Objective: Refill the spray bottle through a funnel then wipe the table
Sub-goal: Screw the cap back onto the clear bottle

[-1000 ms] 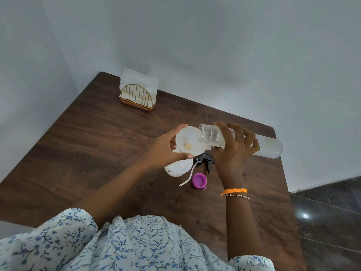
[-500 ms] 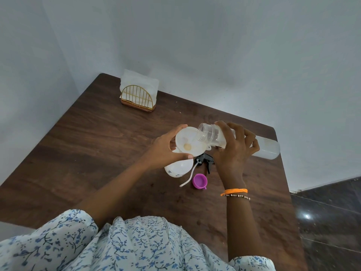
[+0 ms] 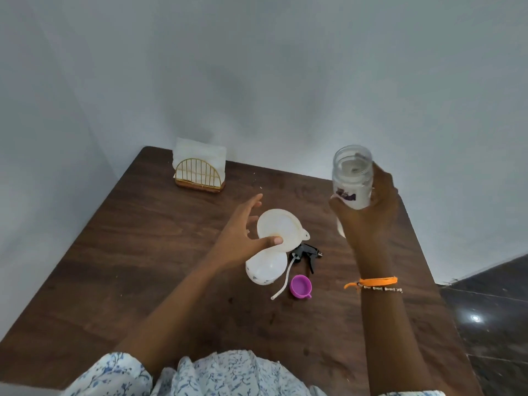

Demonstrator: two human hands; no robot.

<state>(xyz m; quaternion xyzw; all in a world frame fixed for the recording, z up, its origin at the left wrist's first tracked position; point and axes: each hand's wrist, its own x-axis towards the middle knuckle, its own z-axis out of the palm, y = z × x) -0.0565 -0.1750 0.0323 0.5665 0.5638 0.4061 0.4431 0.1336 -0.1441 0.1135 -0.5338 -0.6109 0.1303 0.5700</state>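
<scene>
Head-worn view, steeply down onto table [image 3: 143,267]

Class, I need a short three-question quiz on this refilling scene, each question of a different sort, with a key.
1. True or false: the right hand grips the open refill bottle upright.
2. Which lies nearest the purple cap? A) napkin holder B) trigger sprayer head C) the wall
3. Fill in: the white funnel sits in the neck of the ___.

Key: 1 true; 2 B; 3 spray bottle.
</scene>
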